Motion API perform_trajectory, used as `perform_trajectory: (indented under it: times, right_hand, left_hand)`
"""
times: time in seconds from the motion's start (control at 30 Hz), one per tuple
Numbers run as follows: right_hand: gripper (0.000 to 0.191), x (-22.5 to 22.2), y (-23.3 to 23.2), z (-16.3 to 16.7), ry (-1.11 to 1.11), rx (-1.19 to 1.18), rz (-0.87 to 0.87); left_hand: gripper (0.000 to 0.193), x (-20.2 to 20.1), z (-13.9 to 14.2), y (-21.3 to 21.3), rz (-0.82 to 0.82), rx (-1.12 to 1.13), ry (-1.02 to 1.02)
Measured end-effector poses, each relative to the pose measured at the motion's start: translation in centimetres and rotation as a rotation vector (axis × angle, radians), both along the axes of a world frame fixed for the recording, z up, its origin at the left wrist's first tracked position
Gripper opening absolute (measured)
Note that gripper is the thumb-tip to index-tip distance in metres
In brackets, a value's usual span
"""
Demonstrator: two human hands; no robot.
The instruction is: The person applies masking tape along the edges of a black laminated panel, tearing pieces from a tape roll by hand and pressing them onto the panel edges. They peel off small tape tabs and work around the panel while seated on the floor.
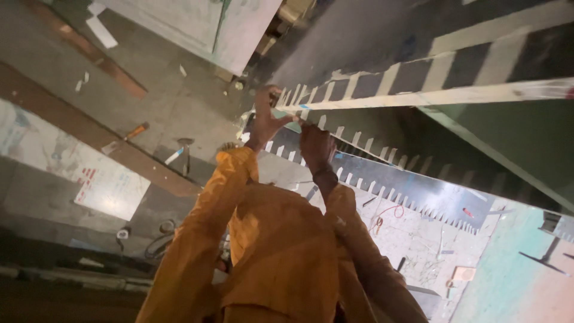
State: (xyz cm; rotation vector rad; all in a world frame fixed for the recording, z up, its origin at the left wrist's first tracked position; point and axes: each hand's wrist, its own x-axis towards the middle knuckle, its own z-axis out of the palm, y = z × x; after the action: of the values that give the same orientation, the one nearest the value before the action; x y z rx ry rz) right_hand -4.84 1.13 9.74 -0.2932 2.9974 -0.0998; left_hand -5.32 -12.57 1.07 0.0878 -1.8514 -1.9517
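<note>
Left hand is raised to the near end of a long pale wooden strip, thumb and fingers closed on its edge. Right hand is set just below and beside it, fingers curled together against a notched pale strip; whether anything is gripped there cannot be told. Both strips are seen running away to the right, over a dark panel edged with a row of pale teeth. Both arms are covered by orange sleeves. Below the panel, a speckled floor is littered with small scraps and a loop of red wire. Further left, a hammer and an orange-handled tool are noted on grey concrete beside a long brown plank.
</note>
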Motion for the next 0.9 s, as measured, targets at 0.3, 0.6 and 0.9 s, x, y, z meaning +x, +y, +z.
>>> perform_trajectory:
  times: [0.3, 0.6, 0.9]
  right_hand:
    - [0.021, 0.9, 5.3, -2.1, 0.186, -0.289, 0.452]
    - [0.049, 10.8, 18.6, -2.4, -0.468, -0.937, -0.618]
    - [0.053, 16.8, 28.4, -3.6, -0.311, -1.198, -1.064]
  left_hand:
    - [0.084, 0.4, 1.1, 1.5, 0.131, -0.336, -0.025]
    - [0.056, 0.8, -0.2, 0.6, 0.081, -0.422, -0.010]
    - [0.032, 3.5, 0.6, 3.3, 0.127, -0.222, -0.068]
